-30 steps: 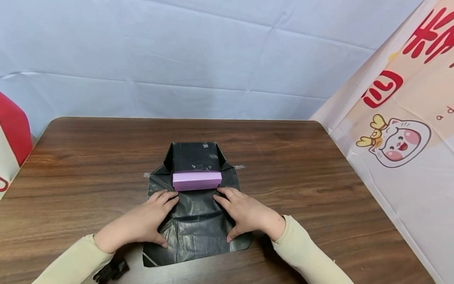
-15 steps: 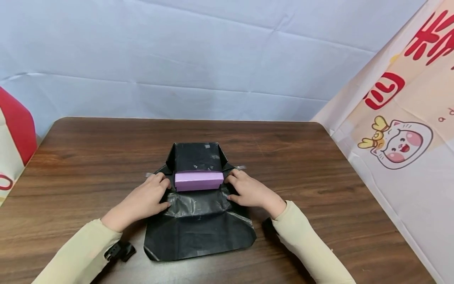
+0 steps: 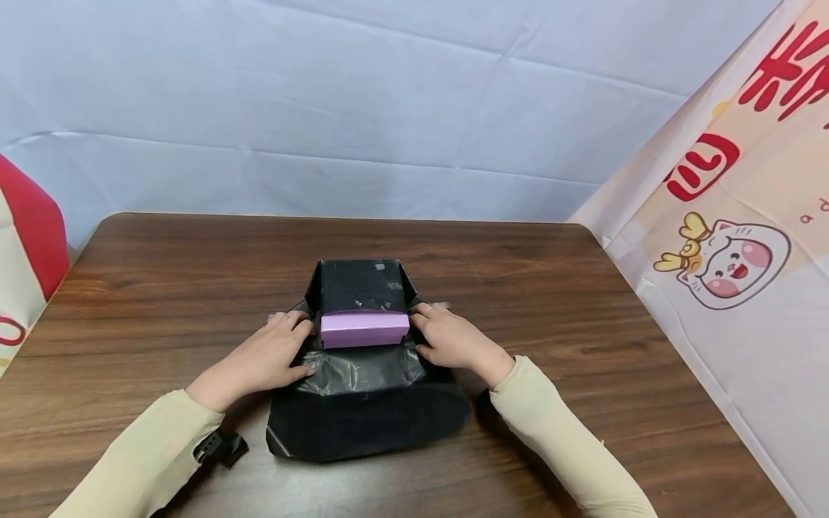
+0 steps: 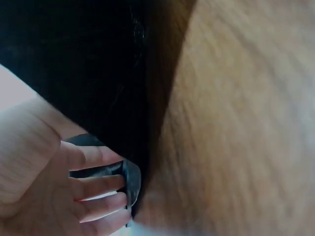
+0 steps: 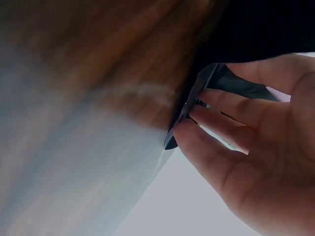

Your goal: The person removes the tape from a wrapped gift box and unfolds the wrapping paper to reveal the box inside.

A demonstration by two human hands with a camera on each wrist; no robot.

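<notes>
A sheet of black wrapping paper (image 3: 363, 424) lies on the table in the head view, its near flap tilted up off the wood. A purple box (image 3: 365, 330) rests on it, partly covered by the folded far flap (image 3: 361, 285). My left hand (image 3: 265, 356) touches the paper's left side beside the box, thumb nearer me. My right hand (image 3: 456, 342) touches the right side likewise. In the wrist views, the left fingers (image 4: 101, 189) and right fingers (image 5: 216, 157) reach the paper's edges, fairly straight; the dark flap hides part of the left hand.
The brown wooden table (image 3: 162, 288) spreads around the paper. A piece of clear tape (image 3: 440, 305) sticks out at the paper's right side. Behind the table hangs a pale cloth (image 3: 388, 108), with a printed banner (image 3: 745, 237) at the right.
Both hands have moved away from me, from the paper's middle up to the box's sides, and spread apart. The near flap has tilted upward. The box keeps its place on the paper.
</notes>
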